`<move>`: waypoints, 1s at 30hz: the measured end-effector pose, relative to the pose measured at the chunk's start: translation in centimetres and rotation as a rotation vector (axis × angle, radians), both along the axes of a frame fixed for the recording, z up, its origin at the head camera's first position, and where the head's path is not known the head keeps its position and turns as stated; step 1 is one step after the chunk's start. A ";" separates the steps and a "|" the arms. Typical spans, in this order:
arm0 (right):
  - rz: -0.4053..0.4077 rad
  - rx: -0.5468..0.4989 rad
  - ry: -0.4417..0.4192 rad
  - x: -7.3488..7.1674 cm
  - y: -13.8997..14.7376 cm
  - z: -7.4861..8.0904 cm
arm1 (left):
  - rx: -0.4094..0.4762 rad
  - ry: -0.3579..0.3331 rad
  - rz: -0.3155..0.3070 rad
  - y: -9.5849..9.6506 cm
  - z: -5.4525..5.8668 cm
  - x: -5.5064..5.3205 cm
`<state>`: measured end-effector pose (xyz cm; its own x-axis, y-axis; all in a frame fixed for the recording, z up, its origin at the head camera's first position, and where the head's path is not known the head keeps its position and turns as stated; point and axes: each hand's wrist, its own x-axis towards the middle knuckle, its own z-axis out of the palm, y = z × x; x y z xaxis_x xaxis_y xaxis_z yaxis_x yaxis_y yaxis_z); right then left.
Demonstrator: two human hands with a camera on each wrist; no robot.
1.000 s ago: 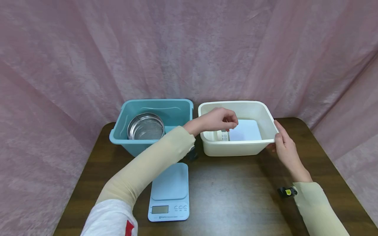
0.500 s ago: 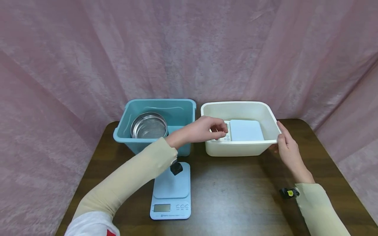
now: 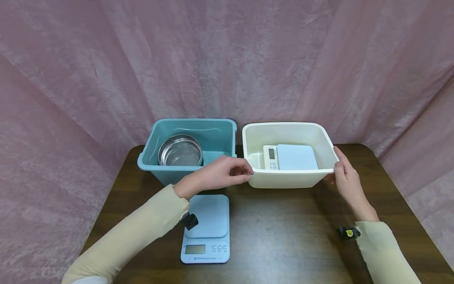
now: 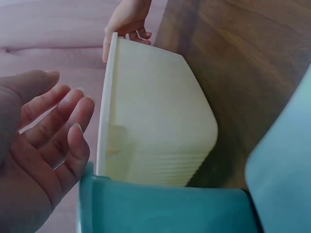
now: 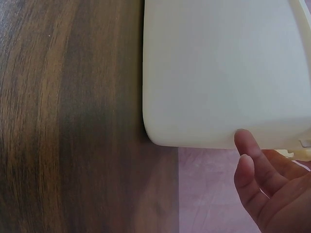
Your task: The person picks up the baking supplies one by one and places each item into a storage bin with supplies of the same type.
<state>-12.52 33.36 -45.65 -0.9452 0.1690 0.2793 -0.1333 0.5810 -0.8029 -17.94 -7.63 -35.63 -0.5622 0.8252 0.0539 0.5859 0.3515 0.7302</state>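
Note:
My left hand (image 3: 223, 173) is in the air between the two bins, fingers loosely bent and nothing in them. In the left wrist view its fingers (image 4: 60, 131) hang apart from the cream bin, near the teal rim. The right hand (image 3: 347, 183) grips the right end of the cream plastic bin (image 3: 283, 180), thumb at the rim and other fingers under it. Inside that bin lies a white digital kitchen scale (image 3: 297, 157), its display and buttons facing left. From the right wrist, fingertips (image 5: 243, 138) show against the bin's end wall.
A teal bin (image 3: 216, 138) stands left of the cream one, holding round metal sieves (image 3: 181, 153). A light blue kitchen scale (image 3: 209, 225) lies in front on the dark wooden table (image 3: 276, 232), under my left forearm. A pink curtain (image 3: 227, 59) hangs behind.
My left hand has moved out of the cream bin, leftward and toward me, uncovering the white scale's display. The right hand keeps its grip on the rim.

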 end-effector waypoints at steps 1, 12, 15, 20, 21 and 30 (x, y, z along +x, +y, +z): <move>0.000 0.000 0.000 0.0 0.0 0.0 | 0.003 -0.003 0.008 -0.4 -0.2 0.2; 0.009 0.001 0.006 0.1 -0.1 0.0 | -0.006 0.000 0.041 -4.1 -1.4 3.8; 0.008 0.002 -0.003 0.1 -0.1 0.0 | -0.033 -0.016 0.063 -5.3 -2.2 4.3; 0.006 -0.002 -0.012 -0.1 0.1 -0.3 | -0.049 -0.032 0.102 -7.2 -4.0 4.8; 0.005 -0.001 -0.011 -0.1 0.1 -0.3 | -0.050 -0.034 0.111 -7.5 -4.3 4.9; -0.006 0.025 -0.011 -0.1 0.2 -0.4 | -0.001 -0.011 0.227 -10.6 -7.5 5.6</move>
